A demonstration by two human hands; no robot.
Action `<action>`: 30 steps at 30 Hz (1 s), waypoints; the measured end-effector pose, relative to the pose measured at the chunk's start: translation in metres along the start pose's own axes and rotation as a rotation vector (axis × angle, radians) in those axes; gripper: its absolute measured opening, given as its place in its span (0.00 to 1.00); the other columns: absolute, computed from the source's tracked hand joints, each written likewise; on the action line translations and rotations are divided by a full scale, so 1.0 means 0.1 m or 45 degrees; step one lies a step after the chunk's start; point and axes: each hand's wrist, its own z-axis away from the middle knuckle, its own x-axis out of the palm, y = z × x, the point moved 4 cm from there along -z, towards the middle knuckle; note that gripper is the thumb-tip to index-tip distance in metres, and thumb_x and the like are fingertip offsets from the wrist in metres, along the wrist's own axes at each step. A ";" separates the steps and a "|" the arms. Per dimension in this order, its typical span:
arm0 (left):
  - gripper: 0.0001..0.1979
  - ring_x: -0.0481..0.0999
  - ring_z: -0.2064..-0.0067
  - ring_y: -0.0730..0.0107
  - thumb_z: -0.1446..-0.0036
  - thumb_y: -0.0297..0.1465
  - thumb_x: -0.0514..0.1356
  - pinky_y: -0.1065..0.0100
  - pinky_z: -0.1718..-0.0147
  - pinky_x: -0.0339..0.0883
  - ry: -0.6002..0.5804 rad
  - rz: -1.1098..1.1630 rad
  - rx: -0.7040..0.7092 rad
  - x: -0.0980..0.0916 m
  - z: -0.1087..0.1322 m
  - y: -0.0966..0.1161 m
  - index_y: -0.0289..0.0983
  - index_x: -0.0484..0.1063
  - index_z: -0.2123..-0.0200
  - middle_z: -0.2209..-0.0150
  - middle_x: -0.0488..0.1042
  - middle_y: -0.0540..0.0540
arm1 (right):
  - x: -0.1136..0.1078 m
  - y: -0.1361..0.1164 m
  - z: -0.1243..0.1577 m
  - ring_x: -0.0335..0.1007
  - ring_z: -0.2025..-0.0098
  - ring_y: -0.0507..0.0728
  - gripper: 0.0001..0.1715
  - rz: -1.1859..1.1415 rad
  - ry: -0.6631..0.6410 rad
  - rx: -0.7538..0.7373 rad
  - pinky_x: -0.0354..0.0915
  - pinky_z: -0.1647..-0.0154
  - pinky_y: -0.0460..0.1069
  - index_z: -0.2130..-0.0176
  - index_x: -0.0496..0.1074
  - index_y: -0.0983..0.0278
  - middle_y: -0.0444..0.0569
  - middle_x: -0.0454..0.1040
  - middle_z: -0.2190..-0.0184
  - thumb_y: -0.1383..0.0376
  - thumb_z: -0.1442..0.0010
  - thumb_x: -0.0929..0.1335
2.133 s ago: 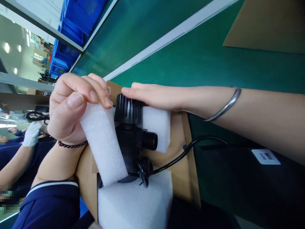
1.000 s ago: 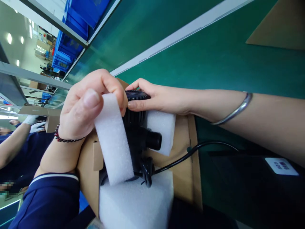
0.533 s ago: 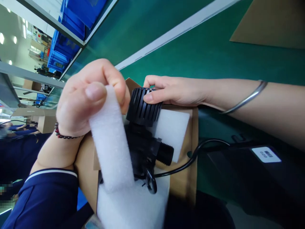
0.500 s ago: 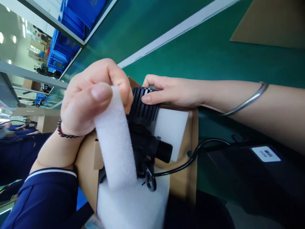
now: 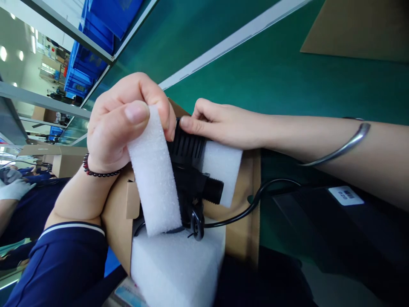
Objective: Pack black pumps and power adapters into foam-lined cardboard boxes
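Note:
My left hand (image 5: 121, 123), with a bead bracelet at the wrist, is closed in a pinch on the upper end of a white foam strip (image 5: 155, 175). The strip leans against the left side of a black pump (image 5: 191, 170) that sits in a cardboard box (image 5: 246, 230). My right hand (image 5: 220, 125), a metal bangle on its forearm, lies with curled fingers pressed on the pump's ribbed end. A white foam block (image 5: 223, 166) flanks the pump on the right and a larger foam block (image 5: 175, 268) sits below it. The pump's black cable (image 5: 255, 200) runs off to the right.
The box rests on a green mat (image 5: 271, 72). A black object with a white label (image 5: 345, 194) lies at the right, a cardboard sheet (image 5: 358, 30) at the top right. Blue bins (image 5: 105, 17) stand on a shelf. A co-worker's gloved hand (image 5: 12, 189) shows at the far left.
The pump, raised and tilted half a second ago, now sits lower between the foam pieces. My right hand has slid over its ribbed end. My left hand keeps its pinch on the strip.

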 end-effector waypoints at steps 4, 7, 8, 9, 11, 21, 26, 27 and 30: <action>0.17 0.75 0.72 0.60 0.41 0.44 0.65 0.58 0.71 0.69 -0.223 0.018 0.021 -0.02 -0.05 -0.03 0.36 0.76 0.71 0.73 0.78 0.44 | 0.04 -0.03 0.05 0.66 0.62 0.57 0.18 -0.080 0.041 0.042 0.58 0.66 0.49 0.64 0.65 0.61 0.47 0.69 0.66 0.52 0.29 0.65; 0.19 0.74 0.74 0.61 0.41 0.45 0.64 0.61 0.73 0.66 -0.191 0.059 0.132 -0.04 -0.09 -0.06 0.35 0.76 0.72 0.75 0.77 0.44 | 0.05 -0.02 0.05 0.64 0.65 0.57 0.25 0.055 0.026 0.094 0.55 0.68 0.49 0.69 0.63 0.61 0.47 0.66 0.70 0.47 0.31 0.66; 0.20 0.73 0.75 0.62 0.40 0.47 0.63 0.62 0.74 0.65 -0.125 0.071 0.135 -0.04 -0.09 -0.06 0.35 0.76 0.73 0.76 0.76 0.45 | 0.05 -0.01 0.05 0.63 0.66 0.57 0.26 0.044 0.020 0.079 0.55 0.68 0.49 0.70 0.63 0.61 0.47 0.66 0.70 0.44 0.31 0.66; 0.21 0.72 0.76 0.63 0.39 0.48 0.62 0.63 0.75 0.63 -0.073 0.077 0.132 -0.02 -0.09 -0.06 0.36 0.75 0.74 0.77 0.76 0.45 | 0.05 -0.01 0.05 0.63 0.66 0.58 0.27 -0.007 0.022 0.051 0.55 0.68 0.49 0.70 0.63 0.61 0.47 0.66 0.70 0.44 0.30 0.65; 0.23 0.73 0.76 0.63 0.36 0.48 0.60 0.62 0.75 0.64 -0.077 0.038 0.050 0.05 -0.08 -0.06 0.37 0.76 0.74 0.77 0.76 0.46 | 0.06 0.00 0.05 0.63 0.65 0.58 0.26 -0.105 0.018 0.008 0.56 0.68 0.49 0.69 0.63 0.61 0.47 0.65 0.70 0.46 0.29 0.63; 0.24 0.73 0.75 0.66 0.39 0.51 0.60 0.63 0.74 0.64 -0.050 0.006 0.100 0.05 -0.07 -0.03 0.37 0.72 0.75 0.78 0.73 0.47 | 0.05 0.01 0.07 0.64 0.60 0.59 0.28 -0.052 0.099 -0.024 0.60 0.65 0.49 0.69 0.61 0.61 0.49 0.65 0.68 0.43 0.29 0.60; 0.17 0.74 0.73 0.64 0.41 0.44 0.63 0.62 0.70 0.67 -0.077 -0.056 -0.019 0.02 -0.06 -0.05 0.37 0.72 0.75 0.76 0.73 0.48 | 0.06 0.00 0.06 0.66 0.59 0.59 0.31 -0.046 0.072 -0.070 0.61 0.64 0.50 0.70 0.62 0.61 0.50 0.67 0.66 0.41 0.29 0.58; 0.17 0.74 0.73 0.65 0.41 0.43 0.63 0.61 0.69 0.67 -0.082 -0.032 0.039 0.02 -0.04 -0.06 0.37 0.72 0.73 0.76 0.72 0.48 | 0.06 -0.01 0.06 0.66 0.59 0.59 0.31 -0.060 0.087 -0.067 0.61 0.65 0.50 0.71 0.60 0.61 0.50 0.67 0.67 0.41 0.29 0.58; 0.16 0.73 0.75 0.67 0.39 0.43 0.60 0.60 0.65 0.68 -0.037 0.046 0.169 0.02 -0.01 -0.11 0.35 0.71 0.71 0.77 0.68 0.50 | 0.06 0.00 0.07 0.65 0.61 0.59 0.30 -0.038 0.126 -0.021 0.60 0.67 0.49 0.71 0.58 0.61 0.49 0.65 0.68 0.41 0.31 0.62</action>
